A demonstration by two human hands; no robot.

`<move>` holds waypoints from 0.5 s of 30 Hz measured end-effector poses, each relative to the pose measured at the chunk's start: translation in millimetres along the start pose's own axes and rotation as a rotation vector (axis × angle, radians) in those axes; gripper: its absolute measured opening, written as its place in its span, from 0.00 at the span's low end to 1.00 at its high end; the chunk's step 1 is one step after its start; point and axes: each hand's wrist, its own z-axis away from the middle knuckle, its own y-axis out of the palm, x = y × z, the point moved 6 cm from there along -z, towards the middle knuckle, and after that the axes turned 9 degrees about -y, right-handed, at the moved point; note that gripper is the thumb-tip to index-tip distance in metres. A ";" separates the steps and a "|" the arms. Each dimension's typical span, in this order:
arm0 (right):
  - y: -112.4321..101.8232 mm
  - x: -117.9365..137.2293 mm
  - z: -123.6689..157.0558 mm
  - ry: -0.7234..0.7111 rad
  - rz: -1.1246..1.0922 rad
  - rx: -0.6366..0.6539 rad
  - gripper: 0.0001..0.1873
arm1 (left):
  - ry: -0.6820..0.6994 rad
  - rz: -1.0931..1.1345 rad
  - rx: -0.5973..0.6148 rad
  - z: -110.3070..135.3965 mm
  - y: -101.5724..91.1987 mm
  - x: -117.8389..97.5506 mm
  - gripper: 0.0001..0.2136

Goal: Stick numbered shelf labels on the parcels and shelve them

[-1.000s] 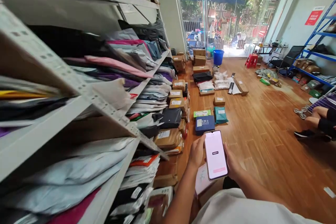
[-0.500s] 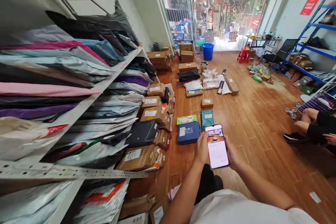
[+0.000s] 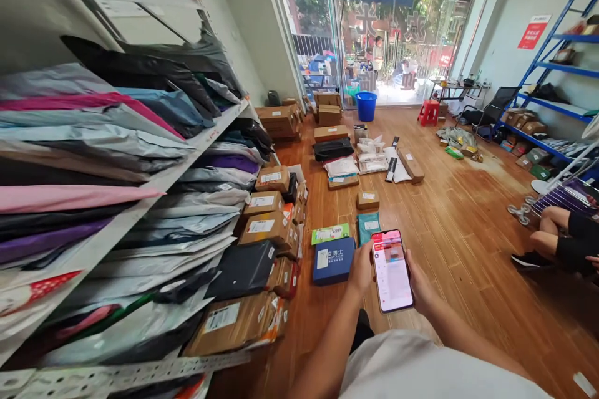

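A smartphone [image 3: 392, 270] with a lit white and pink screen is held upright in front of me by both hands. My left hand [image 3: 360, 269] grips its left edge, thumb near the screen. My right hand [image 3: 420, 283] wraps the right edge from behind. Just beyond the phone, a dark blue box [image 3: 333, 260], a green flat packet [image 3: 330, 233] and a teal mailer [image 3: 368, 226] lie on the wooden floor [image 3: 458, 243].
A white metal shelf [image 3: 140, 199] packed with soft parcel bags fills the left. Cardboard boxes [image 3: 266, 224] are stacked at its foot. More parcels [image 3: 360, 162] lie mid-floor, with a blue bucket [image 3: 366, 105] and red stool [image 3: 428, 112] near the glass door. A seated person's legs [image 3: 556, 240] are at right, by blue racking [image 3: 552, 106].
My view has swung right and away from the shelf. The phone screen changed from a plain white page to one with a pink header. Both hands kept hold of the phone.
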 end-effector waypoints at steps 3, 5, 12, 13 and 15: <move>32.5 -3.1 -28.1 -0.044 0.002 -0.019 0.42 | 0.025 0.014 -0.042 -14.8 -28.3 -24.1 0.21; 51.8 -7.4 -43.7 -0.052 0.017 -0.032 0.41 | 0.017 0.029 -0.069 -25.1 -45.6 -35.3 0.23; 88.0 -20.7 -72.1 -0.001 -0.005 -0.020 0.42 | -0.081 0.099 -0.001 -39.4 -76.7 -45.1 0.26; 90.0 -19.9 -74.8 -0.011 -0.009 -0.031 0.42 | -0.118 0.153 0.078 -36.4 -77.0 -41.8 0.25; 93.7 -17.6 -80.6 -0.039 -0.016 -0.041 0.41 | -0.224 0.267 0.280 -27.2 -76.3 -32.4 0.24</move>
